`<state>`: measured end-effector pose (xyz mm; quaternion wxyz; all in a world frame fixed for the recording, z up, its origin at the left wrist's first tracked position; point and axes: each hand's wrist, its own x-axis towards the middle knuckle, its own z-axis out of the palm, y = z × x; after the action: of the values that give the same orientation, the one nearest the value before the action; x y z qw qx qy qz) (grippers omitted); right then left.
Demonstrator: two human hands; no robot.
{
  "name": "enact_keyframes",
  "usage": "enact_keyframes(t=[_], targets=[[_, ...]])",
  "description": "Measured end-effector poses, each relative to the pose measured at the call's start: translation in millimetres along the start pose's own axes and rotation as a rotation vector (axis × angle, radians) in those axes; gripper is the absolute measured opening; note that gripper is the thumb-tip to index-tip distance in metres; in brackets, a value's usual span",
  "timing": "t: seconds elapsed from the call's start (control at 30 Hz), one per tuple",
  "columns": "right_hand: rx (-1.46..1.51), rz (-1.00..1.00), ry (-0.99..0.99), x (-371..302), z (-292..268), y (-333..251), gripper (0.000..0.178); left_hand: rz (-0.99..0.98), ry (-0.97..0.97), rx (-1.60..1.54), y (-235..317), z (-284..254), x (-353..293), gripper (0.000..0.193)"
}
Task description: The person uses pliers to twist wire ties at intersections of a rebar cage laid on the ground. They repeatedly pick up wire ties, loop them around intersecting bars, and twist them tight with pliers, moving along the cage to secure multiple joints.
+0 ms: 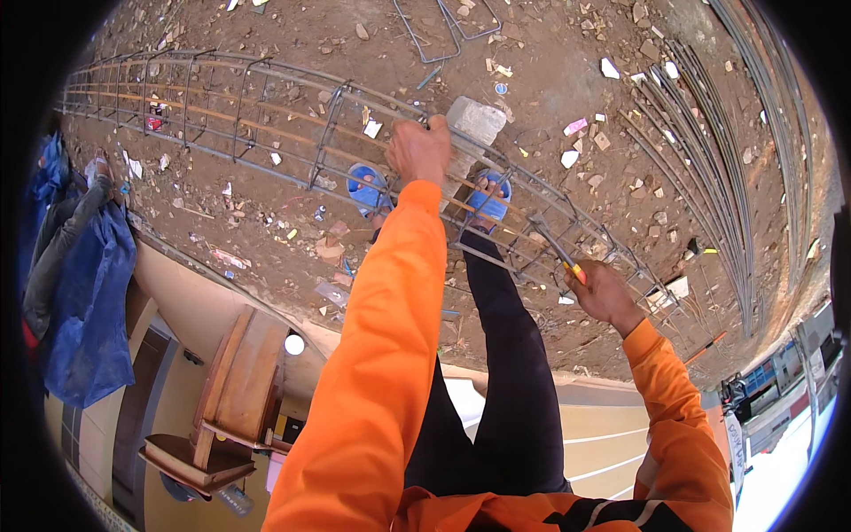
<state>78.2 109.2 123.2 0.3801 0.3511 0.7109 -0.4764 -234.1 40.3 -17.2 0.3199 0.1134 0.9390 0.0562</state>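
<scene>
A long cage of steel reinforcing bars (pixel 257 114) with square stirrups runs from the far left across to the lower right, above the dirt. My left hand (pixel 419 151) is closed on a far-side bar of the cage, near its middle. To the right, my right hand (pixel 606 292) grips a hand tool (pixel 556 243) with a metal shaft and a yellow-and-orange handle. The tool's head reaches over the cage bars; its exact kind is unclear. Under the cage, just right of my left hand, lies a pale concrete block (pixel 477 121). My feet in blue sandals (pixel 490 200) stand at the cage.
Loose steel bars (pixel 705 151) lie on the right. Bent stirrups (pixel 432 31) rest at the far edge. Rubble and litter dot the dirt (pixel 550 71). At left hang a blue tarp (pixel 93 301) and dark cloth. Wooden furniture (pixel 238 377) stands by the wall.
</scene>
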Motion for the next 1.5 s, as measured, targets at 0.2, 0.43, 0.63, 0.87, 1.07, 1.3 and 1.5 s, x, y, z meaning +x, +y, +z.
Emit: enact_keyframes(t=[0.2, 0.43, 0.63, 0.87, 1.07, 1.3, 1.5], targets=[[-0.084, -0.064, 0.158, 24, 13, -52, 0.049, 0.189, -0.041, -0.346, -58, -58, 2, 0.039], [-0.575, -0.041, 0.47, 82, 36, -126, 0.066, -0.094, -0.282, -0.688, -134, -55, -16, 0.028], [-0.415, 0.198, 0.267, 102, 49, -177, 0.075, -0.312, -0.668, -0.96, -123, -53, -6, 0.043], [-0.256, 0.323, 0.14, 99, 63, -203, 0.078, -0.33, -0.829, -0.886, -130, -55, 11, 0.046], [-0.262, 0.42, 0.155, 104, 67, -230, 0.077, -0.347, -0.92, -1.015, -140, -49, 18, 0.047], [-0.371, 0.467, 0.146, 104, 69, -230, 0.074, -0.326, -0.911, -1.074, -132, -55, 15, 0.04], [-0.487, 0.589, 0.079, 102, 43, -273, 0.05, -0.183, -0.949, -1.001, -137, -56, 25, 0.026]])
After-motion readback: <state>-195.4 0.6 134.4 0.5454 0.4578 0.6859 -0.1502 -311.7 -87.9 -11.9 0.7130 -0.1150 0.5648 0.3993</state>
